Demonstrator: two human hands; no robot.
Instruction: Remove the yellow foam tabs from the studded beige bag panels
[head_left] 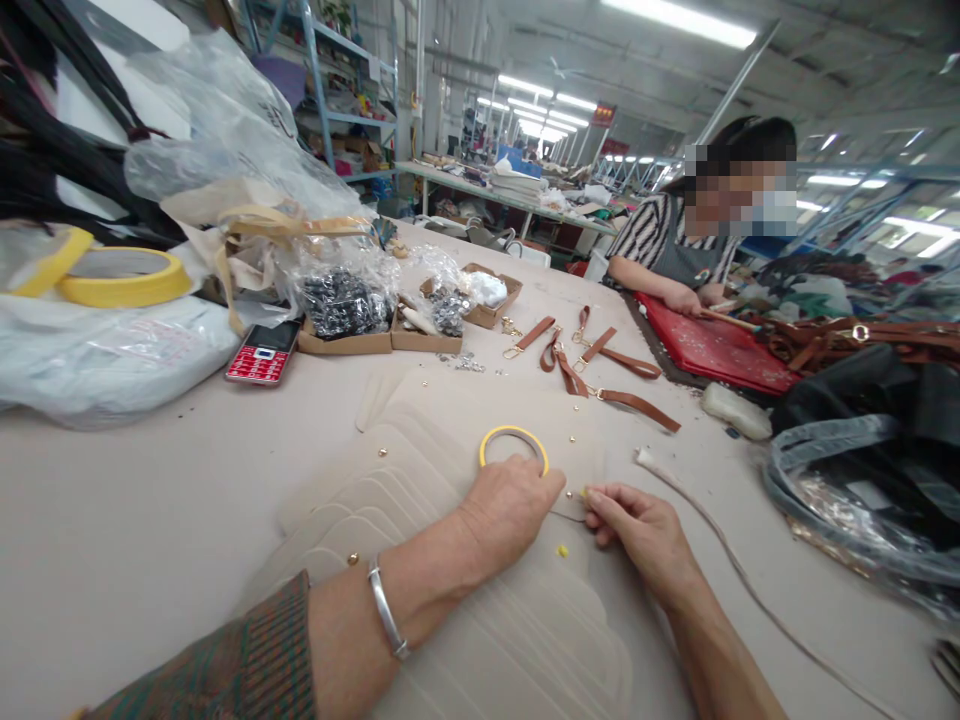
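Observation:
My left hand (504,510) is closed around the near side of a narrow yellow tape roll (484,446), a silver bangle on its wrist. Thumb and forefinger of my right hand (637,525) pinch a small piece of yellow tape (586,492), just beside a gold stud (569,496). Both hands are over overlapping beige panels (345,520) fanned across the table, with several gold studs in them. Another yellow scrap (562,551) lies on a panel between my forearms. The tips of my left fingers are partly hidden.
Brown leather straps (600,345) with gold clasps lie ahead. Small boxes (360,343) of hardware, a red phone (264,352) and bigger yellow tape rolls (127,280) stand left. At right are a cord (720,535), a black bag (847,440) and a co-worker (660,250) at a red panel (697,340).

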